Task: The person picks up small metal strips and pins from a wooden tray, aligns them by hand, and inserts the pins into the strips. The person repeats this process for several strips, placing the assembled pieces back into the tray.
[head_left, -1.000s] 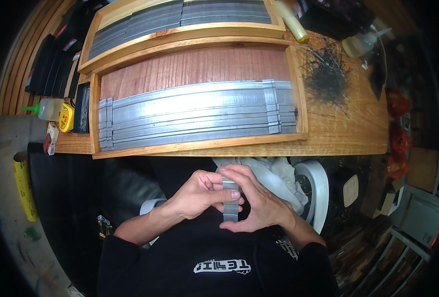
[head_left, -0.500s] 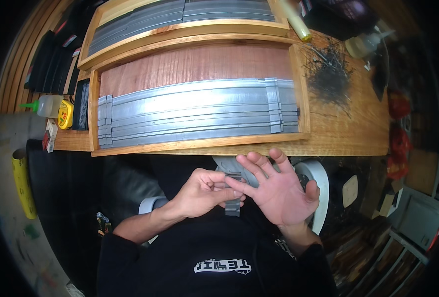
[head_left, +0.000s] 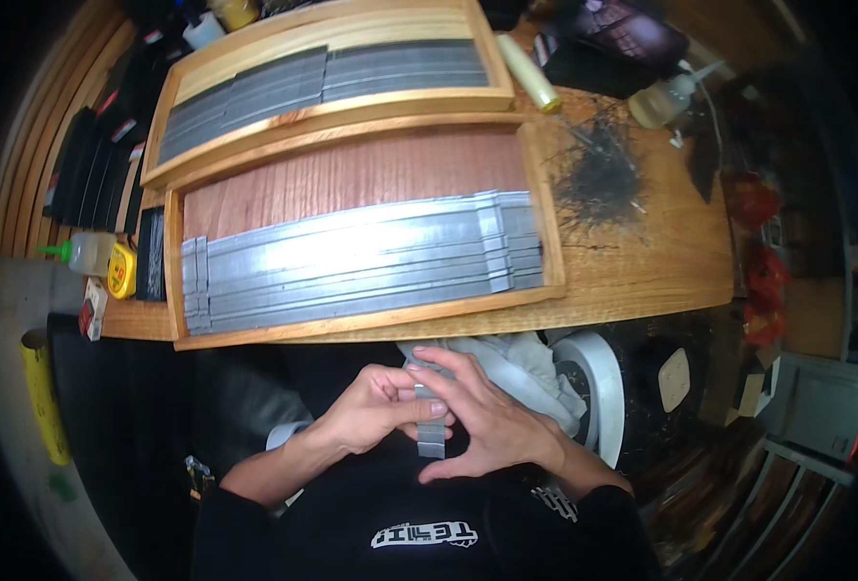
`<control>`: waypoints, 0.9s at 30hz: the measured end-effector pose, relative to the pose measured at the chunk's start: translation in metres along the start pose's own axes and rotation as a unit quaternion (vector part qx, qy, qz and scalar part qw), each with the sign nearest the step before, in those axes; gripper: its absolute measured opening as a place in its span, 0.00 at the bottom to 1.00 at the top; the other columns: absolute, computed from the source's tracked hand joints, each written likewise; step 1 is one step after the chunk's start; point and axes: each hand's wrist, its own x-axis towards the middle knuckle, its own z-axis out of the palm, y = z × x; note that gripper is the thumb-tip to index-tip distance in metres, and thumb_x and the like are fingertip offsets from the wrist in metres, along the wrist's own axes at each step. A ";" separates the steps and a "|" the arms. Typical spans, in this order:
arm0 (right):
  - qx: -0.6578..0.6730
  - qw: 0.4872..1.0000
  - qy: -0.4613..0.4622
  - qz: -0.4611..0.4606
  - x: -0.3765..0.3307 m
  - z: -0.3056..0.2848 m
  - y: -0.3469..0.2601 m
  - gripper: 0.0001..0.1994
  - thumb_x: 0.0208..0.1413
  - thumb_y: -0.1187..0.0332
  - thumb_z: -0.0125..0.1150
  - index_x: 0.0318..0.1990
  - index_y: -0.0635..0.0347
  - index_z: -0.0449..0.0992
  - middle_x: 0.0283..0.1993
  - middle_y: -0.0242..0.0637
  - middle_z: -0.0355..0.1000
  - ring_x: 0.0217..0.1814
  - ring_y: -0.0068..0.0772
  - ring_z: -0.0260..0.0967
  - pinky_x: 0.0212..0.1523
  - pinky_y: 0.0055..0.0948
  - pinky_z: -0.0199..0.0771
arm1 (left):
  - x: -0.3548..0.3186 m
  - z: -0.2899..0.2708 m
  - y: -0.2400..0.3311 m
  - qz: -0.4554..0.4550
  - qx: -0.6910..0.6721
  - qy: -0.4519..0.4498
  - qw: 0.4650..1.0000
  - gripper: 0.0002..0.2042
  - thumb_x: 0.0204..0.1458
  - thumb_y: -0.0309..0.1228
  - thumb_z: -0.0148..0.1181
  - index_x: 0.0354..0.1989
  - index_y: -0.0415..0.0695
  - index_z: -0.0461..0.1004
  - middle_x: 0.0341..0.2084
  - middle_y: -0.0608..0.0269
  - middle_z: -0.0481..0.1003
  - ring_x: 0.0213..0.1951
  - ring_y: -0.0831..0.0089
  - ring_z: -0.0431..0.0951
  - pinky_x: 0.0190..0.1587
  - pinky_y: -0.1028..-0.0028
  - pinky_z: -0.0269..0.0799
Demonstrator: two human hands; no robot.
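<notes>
Close to my body, my left hand (head_left: pixel 369 414) pinches a small stack of grey strips (head_left: pixel 431 441), held roughly upright with its lower end sticking out below the thumb. My right hand (head_left: pixel 492 423) reaches over from the right. Its fingers lie across the upper end of the stack, while its thumb stands apart below, near my shirt. Those fingers hide part of the stack's top. Beyond my hands, a wooden tray (head_left: pixel 351 327) on the bench holds rows of long, shiny grey strips (head_left: pixel 351 242), with shorter bands laid across them near both ends.
A second wooden tray (head_left: pixel 322 118) with darker grey strips lies behind the first. Right of them are a pile of thin dark scraps (head_left: pixel 598 174), a pale yellow tube (head_left: pixel 530 76) and a squeeze bottle (head_left: pixel 663 102). A green-tipped bottle (head_left: pixel 92 254) and yellow container (head_left: pixel 122 271) stand at left.
My right hand has turned from palm-up with spread fingers to lying over the stack's top. The view has shifted, so the trays appear lower and further left.
</notes>
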 end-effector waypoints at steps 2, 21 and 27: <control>-0.013 1.000 -0.002 0.009 0.001 0.001 0.003 0.57 0.39 0.57 0.86 0.75 0.64 0.55 0.74 0.54 0.50 0.73 0.63 0.56 0.70 0.51 0.65 | 0.003 -0.002 -0.004 0.008 0.003 -0.001 1.000 0.11 0.61 0.25 0.68 0.50 0.38 0.82 0.39 0.54 0.86 0.41 0.66 0.88 0.36 0.76 0.84; -0.074 0.992 0.064 -0.084 0.006 0.029 0.041 0.48 0.38 0.56 0.82 0.70 0.56 0.67 0.70 0.50 0.60 0.68 0.56 0.62 0.67 0.51 0.63 | 0.006 -0.023 -0.020 -0.031 -0.056 -0.007 0.998 0.11 0.62 0.23 0.66 0.51 0.36 0.82 0.42 0.50 0.85 0.45 0.66 0.87 0.42 0.72 0.87; -0.024 0.995 0.067 -0.064 0.004 0.041 0.050 0.47 0.42 0.49 0.83 0.70 0.57 0.68 0.70 0.54 0.60 0.68 0.60 0.62 0.68 0.53 0.64 | 0.006 -0.030 -0.020 -0.041 -0.014 0.006 0.999 0.12 0.62 0.25 0.67 0.52 0.37 0.82 0.42 0.52 0.85 0.43 0.67 0.87 0.43 0.73 0.87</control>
